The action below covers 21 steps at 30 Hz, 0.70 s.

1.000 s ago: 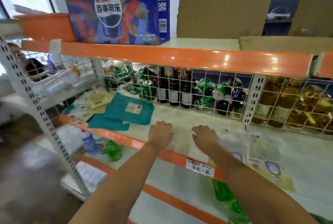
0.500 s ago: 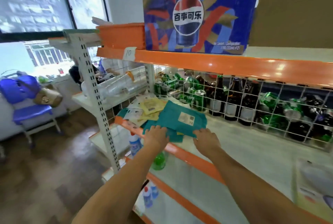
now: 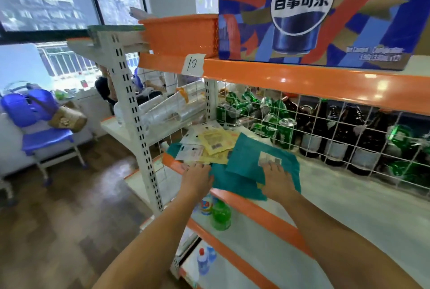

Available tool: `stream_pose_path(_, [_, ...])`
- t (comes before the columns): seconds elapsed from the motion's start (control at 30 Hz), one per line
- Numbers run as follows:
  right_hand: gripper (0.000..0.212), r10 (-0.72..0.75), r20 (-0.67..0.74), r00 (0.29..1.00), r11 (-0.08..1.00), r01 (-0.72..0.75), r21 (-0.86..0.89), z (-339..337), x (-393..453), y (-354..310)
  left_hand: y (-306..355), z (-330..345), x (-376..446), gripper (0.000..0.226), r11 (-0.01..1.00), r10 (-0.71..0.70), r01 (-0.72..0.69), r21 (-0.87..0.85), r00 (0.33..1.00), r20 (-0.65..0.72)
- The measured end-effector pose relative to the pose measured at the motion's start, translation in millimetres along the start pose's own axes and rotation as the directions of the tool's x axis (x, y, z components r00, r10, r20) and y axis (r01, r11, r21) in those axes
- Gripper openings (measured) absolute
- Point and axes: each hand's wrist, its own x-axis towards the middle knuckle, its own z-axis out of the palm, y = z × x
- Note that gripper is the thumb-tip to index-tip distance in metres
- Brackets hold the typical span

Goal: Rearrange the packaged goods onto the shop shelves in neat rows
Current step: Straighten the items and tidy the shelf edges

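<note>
Two bare forearms reach from the lower edge towards the white shelf with orange front edge (image 3: 251, 207). The left hand (image 3: 197, 178) lies palm down at the shelf's front, fingers extended onto the near edge of the pale yellow and white flat packets (image 3: 209, 146); its grip is apart and clamps nothing. The right hand (image 3: 277, 179) rests flat on the upper teal flat packet with a small white label (image 3: 256, 156), fingertips at the label, grip likewise apart. This packet overlaps a second teal flat packet (image 3: 232, 184) lying beneath it at the shelf's front edge; both sit at the shelf's left end, touching the yellow and white packets. On the shelf below stands a green plastic bottle (image 3: 221, 215). Behind the packets, a white wire grille (image 3: 325, 135) separates green drink cans (image 3: 267, 119) and dark glass bottles (image 3: 342, 135). On the shelf above stand an orange plastic basket (image 3: 181, 35) and a blue printed cola carton (image 3: 321, 12); a paper tag marked "10" (image 3: 193, 64) hangs on that shelf's orange edge.
</note>
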Motion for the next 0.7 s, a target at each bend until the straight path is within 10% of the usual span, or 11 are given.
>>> stream_pose_path(0.7, [0.069,-0.211,0.008,0.977,0.965,0.21,-0.157,17,42,21,48,23,97,0.036,0.993,0.117,-0.117,0.01,0.992,-0.052])
